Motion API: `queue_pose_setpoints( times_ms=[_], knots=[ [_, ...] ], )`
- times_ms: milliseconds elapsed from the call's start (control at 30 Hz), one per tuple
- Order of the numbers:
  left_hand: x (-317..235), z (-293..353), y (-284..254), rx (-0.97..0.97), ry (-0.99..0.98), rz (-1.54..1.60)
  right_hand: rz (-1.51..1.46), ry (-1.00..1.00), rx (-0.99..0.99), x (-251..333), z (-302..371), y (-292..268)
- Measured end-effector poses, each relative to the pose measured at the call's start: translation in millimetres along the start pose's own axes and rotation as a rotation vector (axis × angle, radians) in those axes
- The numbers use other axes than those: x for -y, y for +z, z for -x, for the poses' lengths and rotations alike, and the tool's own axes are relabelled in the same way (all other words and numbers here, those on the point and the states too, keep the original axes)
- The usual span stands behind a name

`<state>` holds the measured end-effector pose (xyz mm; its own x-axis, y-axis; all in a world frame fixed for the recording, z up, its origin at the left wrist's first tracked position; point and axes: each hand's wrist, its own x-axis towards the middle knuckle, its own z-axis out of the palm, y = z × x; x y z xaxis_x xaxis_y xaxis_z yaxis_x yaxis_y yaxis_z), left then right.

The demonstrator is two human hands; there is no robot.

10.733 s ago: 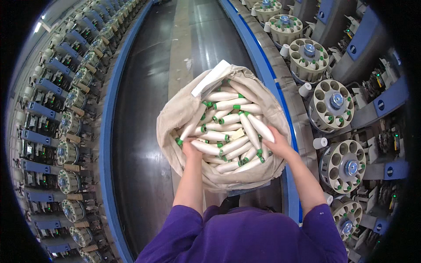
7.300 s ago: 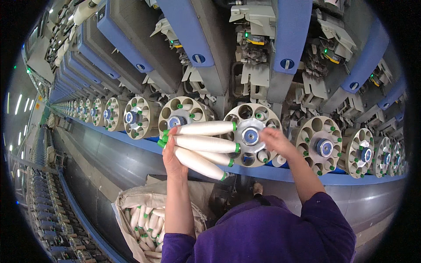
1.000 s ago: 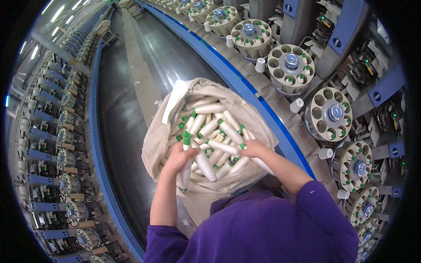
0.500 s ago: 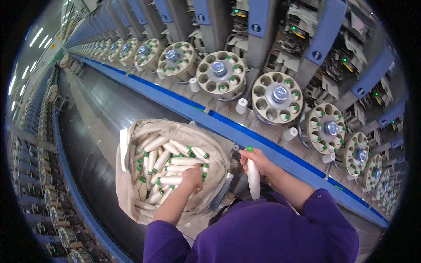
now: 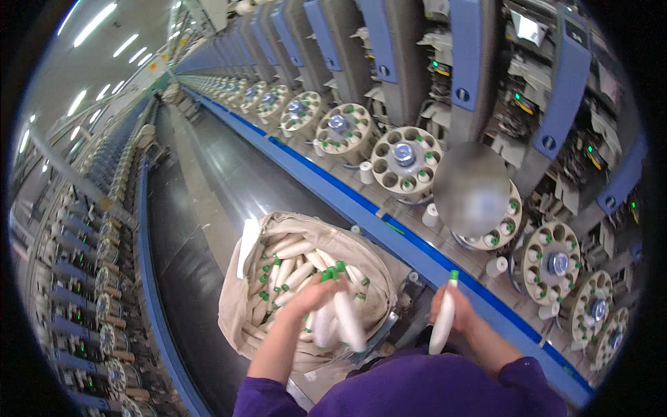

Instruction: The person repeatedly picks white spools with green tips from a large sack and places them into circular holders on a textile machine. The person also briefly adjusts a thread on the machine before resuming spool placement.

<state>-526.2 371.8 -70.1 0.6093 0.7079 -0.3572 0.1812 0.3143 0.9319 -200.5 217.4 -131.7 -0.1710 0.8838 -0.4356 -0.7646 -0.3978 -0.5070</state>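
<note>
My left hand (image 5: 321, 295), smeared a little by motion, is closed at the green tops of at least two white yarn bobbins (image 5: 349, 320), which hang over the near side of a beige cloth sack (image 5: 240, 306). Inside the sack lie many more white bobbins (image 5: 290, 249) with green ends, heaped in different directions. To the right, outside the sack, my right hand (image 5: 455, 311) is wrapped round a single yarn bobbin (image 5: 442, 321). That bobbin stands nearly upright, its green tip pointing away from me.
Along the right runs a winding machine with a blue rail (image 5: 333, 197). Round bobbin magazines (image 5: 405, 161) line it, several of their pockets filled. Small white cones (image 5: 366, 172) stand below them. A second machine row (image 5: 111, 306) borders the dark aisle floor (image 5: 187, 278) on the left.
My left hand has lifted bobbins up from the heap in the sack. The right hand still holds its bobbin. The whole view has shifted, so the sack and machines sit lower and further right.
</note>
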Motion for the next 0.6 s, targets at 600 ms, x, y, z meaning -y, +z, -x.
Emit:
queue_pose_setpoints(
  times_ms=[600],
  knots=[
    [-129.0,-202.0,146.8,-0.06,0.518,0.945,0.361,0.135,0.571,224.3,-10.3,-18.7]
  ],
)
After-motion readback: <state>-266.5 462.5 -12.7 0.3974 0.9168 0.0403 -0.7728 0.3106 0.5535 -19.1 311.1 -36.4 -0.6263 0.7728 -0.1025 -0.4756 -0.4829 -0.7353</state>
